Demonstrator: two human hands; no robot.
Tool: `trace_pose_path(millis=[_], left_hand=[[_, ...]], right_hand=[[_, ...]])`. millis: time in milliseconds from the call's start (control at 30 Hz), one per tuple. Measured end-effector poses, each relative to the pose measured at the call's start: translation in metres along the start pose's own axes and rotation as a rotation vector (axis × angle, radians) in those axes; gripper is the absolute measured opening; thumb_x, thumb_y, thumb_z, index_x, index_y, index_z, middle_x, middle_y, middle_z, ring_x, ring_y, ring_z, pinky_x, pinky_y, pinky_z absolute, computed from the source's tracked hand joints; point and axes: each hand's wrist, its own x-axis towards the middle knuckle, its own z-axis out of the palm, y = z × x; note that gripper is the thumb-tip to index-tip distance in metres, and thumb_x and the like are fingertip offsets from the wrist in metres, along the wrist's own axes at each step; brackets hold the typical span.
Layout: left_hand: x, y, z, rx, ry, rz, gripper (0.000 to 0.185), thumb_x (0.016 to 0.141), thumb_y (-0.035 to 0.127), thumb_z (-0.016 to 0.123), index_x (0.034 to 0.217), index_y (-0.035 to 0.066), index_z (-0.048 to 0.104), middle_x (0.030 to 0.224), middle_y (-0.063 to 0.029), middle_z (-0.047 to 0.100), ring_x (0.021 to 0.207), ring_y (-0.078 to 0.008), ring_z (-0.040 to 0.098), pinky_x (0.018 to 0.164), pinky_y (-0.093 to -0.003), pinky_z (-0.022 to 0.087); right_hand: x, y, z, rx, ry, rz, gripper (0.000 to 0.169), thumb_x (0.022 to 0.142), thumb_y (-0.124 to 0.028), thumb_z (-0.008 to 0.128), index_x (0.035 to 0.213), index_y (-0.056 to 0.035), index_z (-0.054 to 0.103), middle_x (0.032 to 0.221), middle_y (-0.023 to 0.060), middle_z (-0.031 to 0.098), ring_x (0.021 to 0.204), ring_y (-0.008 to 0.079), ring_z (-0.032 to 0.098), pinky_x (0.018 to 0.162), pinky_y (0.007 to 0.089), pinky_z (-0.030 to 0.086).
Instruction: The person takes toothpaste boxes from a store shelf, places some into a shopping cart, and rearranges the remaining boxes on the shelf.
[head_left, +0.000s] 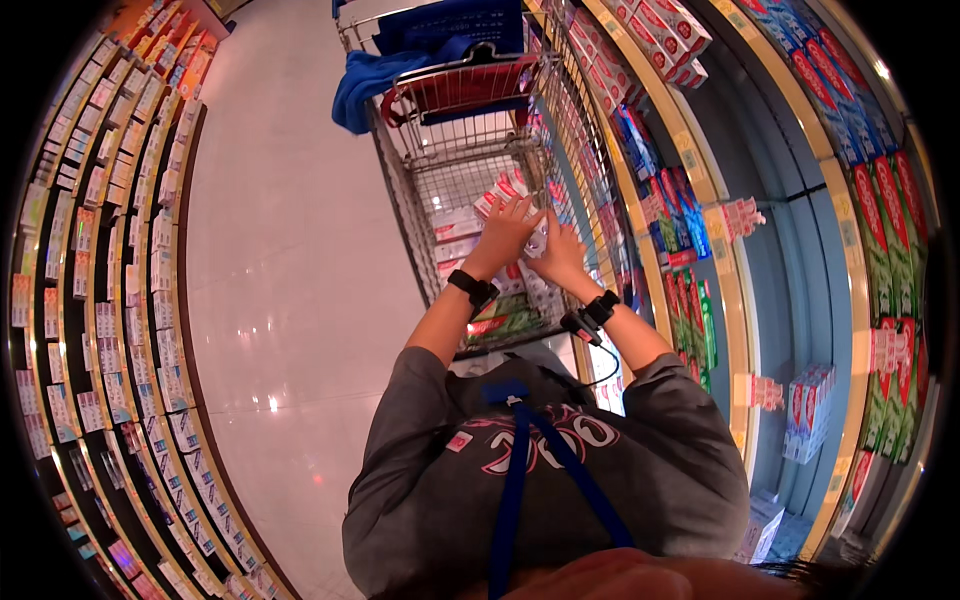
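Observation:
My left hand (505, 231) and my right hand (559, 252) are together over the wire shopping cart (409, 217). Between them is a bundle of red-and-white toothpaste cartons (492, 196), gripped from both sides. The left fingers lie across the top of the bundle; the right hand holds its near right end. Under my hands, more white cartons (454, 227) lie in the basket. Green toothpaste cartons (510, 316) with red ends lie at the basket's near end. My forearms partly hide the cart's contents. Each wrist wears a black strap device.
Shelving (772, 247) with blue back panels stands close on the right, with Colgate cartons (885, 225) on it. Price-tag strips and small pink display cards (742, 217) jut from it. A blue cloth (375, 79) hangs over the cart's far end. Left, past the pale floor (292, 247), runs another stocked shelf (112, 315).

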Motion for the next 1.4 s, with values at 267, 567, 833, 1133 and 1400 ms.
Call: trace_pose_path(millis=[267,567,833,1133,1400], left_hand=[[0.078,-0.031,0.157,-0.225,-0.214,-0.202,0.066,0.066,0.005,0.063,0.128,0.011,0.041,0.135,-0.0164,0.035,0.122,-0.0341,0.038,0.094,-0.0469,0.036],[0.069,-0.043,0.261,-0.351,-0.484,-0.399,0.056,0.078,0.027,0.053,0.129,0.008,0.038,0.138,-0.0154,0.032,0.126,-0.0360,0.031,0.100,-0.0505,0.028],[0.047,-0.039,0.285,-0.178,-0.464,-0.321,0.061,0.070,0.035,0.060,0.124,0.009,0.047,0.138,-0.0133,0.034,0.129,-0.0316,0.027,0.106,-0.0491,0.014],[0.058,-0.032,0.248,-0.267,-0.506,-0.532,0.073,0.069,0.027,0.064,0.133,0.010,0.033,0.134,-0.0163,0.035,0.125,-0.0346,0.032,0.103,-0.0495,0.024],[0.101,-0.039,0.122,-0.164,-0.304,-0.421,0.062,0.075,0.017,0.059,0.130,0.005,0.034,0.126,-0.0252,0.038,0.105,-0.0418,0.049,0.084,-0.0491,0.042]], right_hand=[[0.140,0.096,0.068,0.145,-0.012,0.456,0.088,0.063,-0.039,0.070,0.133,-0.0094,0.026,0.117,0.0271,0.042,0.112,0.0422,0.039,0.089,0.0564,0.027],[0.184,0.151,0.176,0.149,-0.111,0.443,0.064,0.079,-0.036,0.055,0.132,-0.0100,0.032,0.138,0.0165,0.026,0.127,0.0353,0.024,0.101,0.0489,0.022],[0.170,0.159,0.205,0.150,-0.394,0.477,0.053,0.086,-0.034,0.042,0.135,-0.0169,0.033,0.149,0.0058,0.006,0.135,0.0301,0.009,0.106,0.0498,0.014],[0.181,0.148,0.180,0.147,-0.464,0.438,0.046,0.085,-0.031,0.044,0.125,-0.0075,0.045,0.132,0.0171,0.038,0.124,0.0335,0.034,0.101,0.0449,0.029],[0.174,0.084,0.074,0.308,-0.046,0.211,0.049,0.075,-0.040,0.054,0.107,-0.0028,0.059,0.101,0.0205,0.062,0.094,0.0343,0.060,0.079,0.0447,0.049]])
